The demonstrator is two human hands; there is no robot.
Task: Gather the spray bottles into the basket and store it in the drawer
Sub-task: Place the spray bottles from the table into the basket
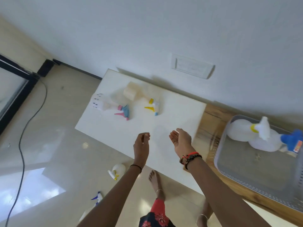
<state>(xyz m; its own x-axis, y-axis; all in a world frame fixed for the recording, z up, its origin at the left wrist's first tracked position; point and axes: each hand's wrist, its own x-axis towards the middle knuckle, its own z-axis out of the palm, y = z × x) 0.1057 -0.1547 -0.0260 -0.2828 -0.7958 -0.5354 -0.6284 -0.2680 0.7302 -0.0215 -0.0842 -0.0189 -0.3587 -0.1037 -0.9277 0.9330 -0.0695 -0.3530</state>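
Two spray bottles lie on the white table (172,115): one with a pink and blue trigger (113,107) at the far left, one with a yellow trigger (151,104) beside it. The grey basket (255,179) on the wooden unit at the right holds a white bottle with a yellow collar (242,131) and one with a blue trigger (268,142). On the floor lie a yellow-trigger bottle (118,170) and a blue-trigger bottle (96,199). My left hand (141,145) is loosely curled and my right hand (181,140) is cupped, fingers apart; both hover over the table's near edge, holding nothing.
The wooden unit (211,118) stands against the wall right of the table. A black cable (24,133) runs across the shiny floor at the left, near a black-framed glass door (14,89). My bare feet (155,182) stand just in front of the table.
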